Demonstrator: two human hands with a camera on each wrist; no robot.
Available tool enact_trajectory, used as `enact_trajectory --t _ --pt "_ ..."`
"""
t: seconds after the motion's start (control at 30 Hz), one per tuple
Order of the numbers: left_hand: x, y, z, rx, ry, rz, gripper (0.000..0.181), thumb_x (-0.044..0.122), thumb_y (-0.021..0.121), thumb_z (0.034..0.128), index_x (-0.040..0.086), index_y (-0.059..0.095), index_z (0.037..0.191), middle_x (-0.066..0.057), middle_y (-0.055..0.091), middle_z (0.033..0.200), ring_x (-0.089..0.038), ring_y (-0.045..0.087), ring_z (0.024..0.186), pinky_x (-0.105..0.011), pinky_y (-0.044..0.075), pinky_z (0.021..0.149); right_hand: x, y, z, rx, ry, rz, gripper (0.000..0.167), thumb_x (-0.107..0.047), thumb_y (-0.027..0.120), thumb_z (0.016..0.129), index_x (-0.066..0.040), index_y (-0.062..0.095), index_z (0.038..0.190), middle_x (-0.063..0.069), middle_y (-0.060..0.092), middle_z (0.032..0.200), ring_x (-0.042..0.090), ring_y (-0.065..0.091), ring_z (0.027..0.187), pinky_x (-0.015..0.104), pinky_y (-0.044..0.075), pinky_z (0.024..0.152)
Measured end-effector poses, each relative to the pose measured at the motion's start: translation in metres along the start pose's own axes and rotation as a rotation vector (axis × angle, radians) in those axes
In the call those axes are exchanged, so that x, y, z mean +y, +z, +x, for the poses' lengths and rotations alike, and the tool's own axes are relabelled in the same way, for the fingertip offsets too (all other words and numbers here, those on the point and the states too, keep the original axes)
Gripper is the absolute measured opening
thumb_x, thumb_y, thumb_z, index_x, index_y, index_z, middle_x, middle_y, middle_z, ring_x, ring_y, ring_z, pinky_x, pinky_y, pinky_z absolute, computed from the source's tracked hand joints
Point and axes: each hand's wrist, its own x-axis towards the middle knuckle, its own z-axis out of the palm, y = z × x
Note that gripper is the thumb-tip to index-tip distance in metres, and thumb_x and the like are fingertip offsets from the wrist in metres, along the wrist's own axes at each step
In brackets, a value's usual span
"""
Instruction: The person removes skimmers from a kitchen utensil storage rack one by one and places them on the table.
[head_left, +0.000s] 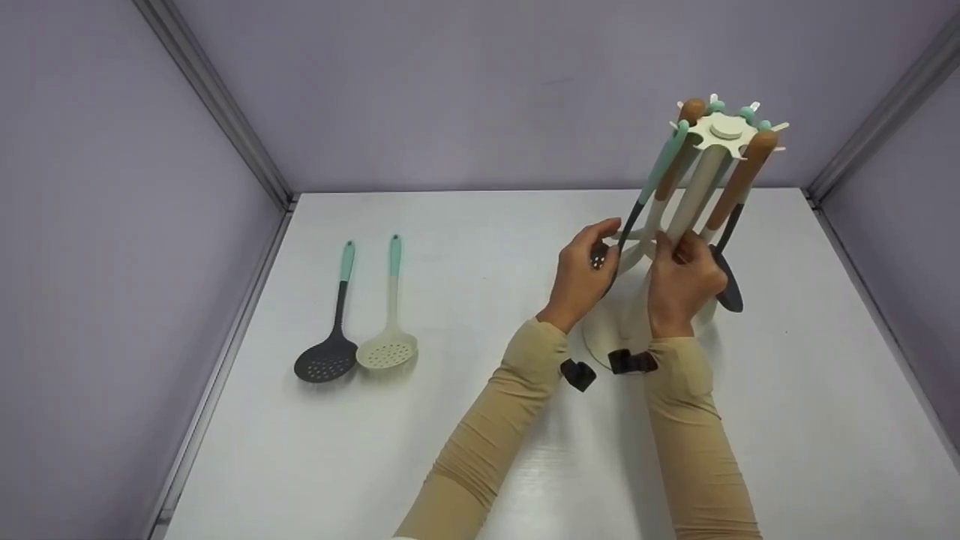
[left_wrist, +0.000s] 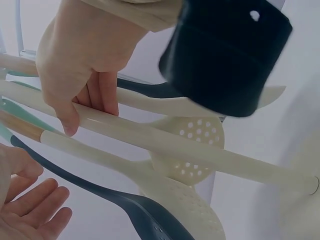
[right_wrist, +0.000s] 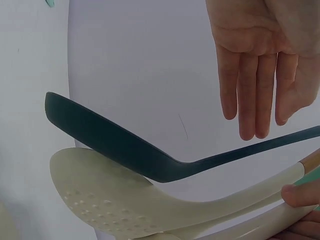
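And there stood the rack (head_left: 699, 191) — smooth and cream-coloured, a slim round pole (left_wrist: 160, 138) rising from a round base (head_left: 600, 339) to a notched disc (head_left: 727, 129) ringed with little prongs. Around it hung utensils: mint and wood-brown handles, dark and cream shafts, curved heads, several peppered with holes.

The right grip (head_left: 681, 289) had the pole, thumb on one side, fingers curled round the other, well below the disc! The left grip (head_left: 587, 268) had hold of nothing that showed; its fingers were loose, parted from the thumb, just beside the shaft of the dark tool (right_wrist: 120, 142) — whether they touched it, the views couldn't tell. That shaft stood between those fingers and the pole, with a cream skimmer (right_wrist: 112, 200) crowding alongside. Past the right grip hung a dark ladle (head_left: 729, 286).

Away to the left, on the white counter (head_left: 480, 285), lay a black skimmer (head_left: 326, 361) and a pale skimmer (head_left: 388, 351), heads side by side. Tan sleeves (head_left: 491, 435) and black mounts (head_left: 577, 373) crowded the near side.
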Motion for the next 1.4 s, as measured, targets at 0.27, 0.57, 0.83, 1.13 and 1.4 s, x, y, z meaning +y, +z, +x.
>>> enact_trajectory --t 0.27,0.57,0.83,1.13,1.4 --pt "0.004 -0.003 0.0 0.002 0.052 0.027 0.033 0.005 0.055 0.0949 0.0 0.058 0.127 -0.014 0.065 0.125 -0.02 0.063 0.117 -0.017 0.049 0.101 0.005 0.0 0.004 -0.015 -0.013 0.007 0.022 -0.012 0.072 0.085 0.008 0.071 0.092 0.024 0.074 0.09 0.033 0.074 0.083 -0.004 0.043 0.07" --pt "0.011 0.0 0.0 -0.03 0.063 0.015 0.037 0.006 0.057 0.0943 0.0 0.054 0.131 -0.014 0.063 0.129 -0.021 0.061 0.121 -0.02 0.047 0.105 0.008 -0.006 0.008 -0.077 -0.068 0.006 0.019 -0.011 0.07 0.086 0.008 0.07 0.09 0.023 0.074 0.088 0.032 0.074 0.082 -0.005 0.042 0.071" --pt "0.011 0.005 -0.002 -0.05 0.077 0.007 0.041 0.005 0.061 0.0919 -0.001 0.054 0.132 -0.014 0.062 0.127 -0.019 0.06 0.121 -0.016 0.046 0.105 0.015 -0.005 0.01 -0.079 -0.143 0.016 0.017 -0.007 0.067 0.088 0.01 0.067 0.088 0.023 0.074 0.087 0.037 0.073 0.077 -0.007 0.038 0.069" --pt "0.016 0.01 -0.004 -0.034 0.133 0.028 0.041 0.006 0.064 0.0905 -0.002 0.055 0.129 -0.015 0.063 0.123 -0.02 0.063 0.117 -0.018 0.048 0.103 0.019 -0.009 0.014 -0.122 -0.141 0.003 0.017 -0.007 0.062 0.091 0.009 0.066 0.097 0.025 0.073 0.094 0.038 0.073 0.084 -0.008 0.037 0.072" --pt "0.021 0.019 -0.006 -0.012 0.147 -0.002 0.037 0.007 0.065 0.0906 -0.001 0.057 0.126 -0.013 0.065 0.119 -0.019 0.064 0.112 -0.011 0.048 0.097 0.026 -0.015 0.017 -0.158 -0.16 -0.018 0.022 -0.011 0.062 0.093 0.007 0.066 0.103 0.026 0.073 0.097 0.038 0.073 0.088 -0.009 0.035 0.074"
